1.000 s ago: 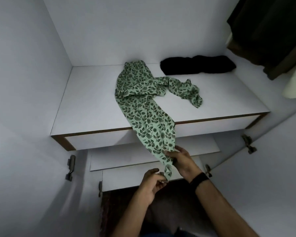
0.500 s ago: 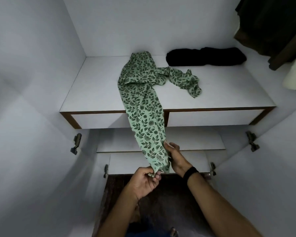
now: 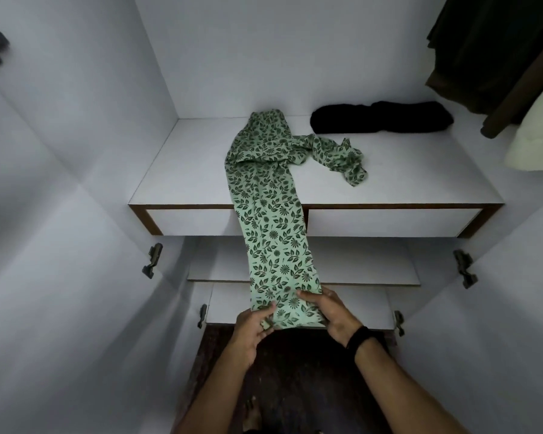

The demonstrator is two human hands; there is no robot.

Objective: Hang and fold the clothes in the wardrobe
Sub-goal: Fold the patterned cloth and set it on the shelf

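Green leaf-print trousers (image 3: 273, 233) hang off the white shelf (image 3: 182, 170).
Your left hand (image 3: 253, 327) and right hand (image 3: 329, 311) grasp the hem at 6 o'clock; black cloth (image 3: 379, 118) lies at 1 o'clock.

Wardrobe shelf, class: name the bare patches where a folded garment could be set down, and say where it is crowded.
The white shelf is bare on its left, between the side wall and the green floral trousers. A second patch lies front right, between the crumpled trouser leg and the shelf's right end. The back right is crowded by the black garment.
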